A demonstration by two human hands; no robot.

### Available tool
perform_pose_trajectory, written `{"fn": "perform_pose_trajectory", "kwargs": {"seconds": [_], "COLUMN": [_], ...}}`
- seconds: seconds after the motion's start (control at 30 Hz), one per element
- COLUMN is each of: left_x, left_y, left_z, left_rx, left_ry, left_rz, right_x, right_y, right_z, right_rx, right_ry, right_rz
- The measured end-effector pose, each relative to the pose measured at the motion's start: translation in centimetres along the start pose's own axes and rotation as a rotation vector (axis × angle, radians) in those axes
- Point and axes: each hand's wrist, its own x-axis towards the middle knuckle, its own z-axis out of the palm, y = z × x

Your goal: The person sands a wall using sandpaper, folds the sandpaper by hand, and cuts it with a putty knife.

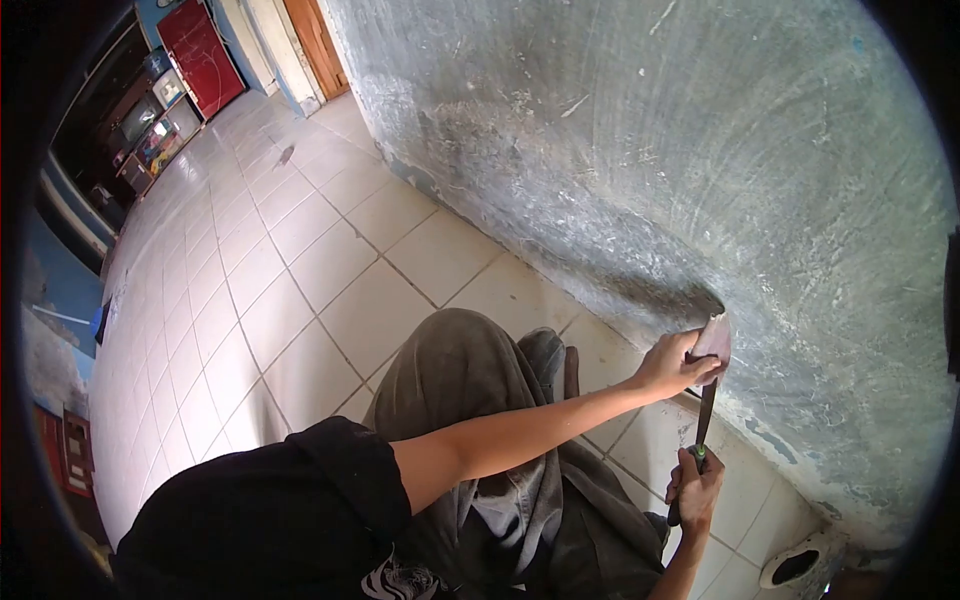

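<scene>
My left hand (680, 368) is closed on a flat, grey-brown scraper blade (712, 338), close to the lower part of the grey-green wall (640, 150). Lower down, my right hand (697, 487) wraps round the dark handle of a knife-like tool (706, 415) with a green collar. Its narrow dark blade points up towards my left hand and meets the scraper blade there. Whether the two pieces are joined is hidden by my left fingers. The wall's paint is worn, scratched and flaking around both hands.
My bent knee (455, 370) in dark trousers is left of my hands. White floor tiles (350, 275) run along the wall. A round-mouthed pipe opening (795, 566) sits at the wall's foot. Far back are a red door (203, 55) and shelves with household items (160, 140).
</scene>
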Motion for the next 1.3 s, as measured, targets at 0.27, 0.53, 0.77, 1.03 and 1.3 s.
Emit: {"fn": "perform_pose_trajectory", "kwargs": {"seconds": [0.27,0.53,0.77,1.03,1.3], "left_x": [-0.2,-0.7,-0.7,-0.3,-0.2], "left_y": [0.3,-1.2,-0.5,1.3,1.7], "left_z": [0.2,-0.2,0.6,0.1,-0.2], "left_rx": [-0.019,0.166,0.007,-0.264,-0.285], "left_ry": [0.036,0.131,-0.129,-0.129,-0.109], "left_rz": [-0.054,-0.1,-0.285,-0.302,-0.348], "right_x": [-0.1,-0.1,0.5,1.1,1.0], "right_y": [0.3,0.6,0.9,1.2,1.1], "right_z": [0.5,0.7,-3.5,-1.7,-1.4], "right_rx": [-0.007,-0.069,0.358,0.046,-0.106], "right_ry": [0.02,0.044,0.331,-0.006,-0.061], "right_rz": [0.008,-0.018,-0.043,0.227,0.195]}}
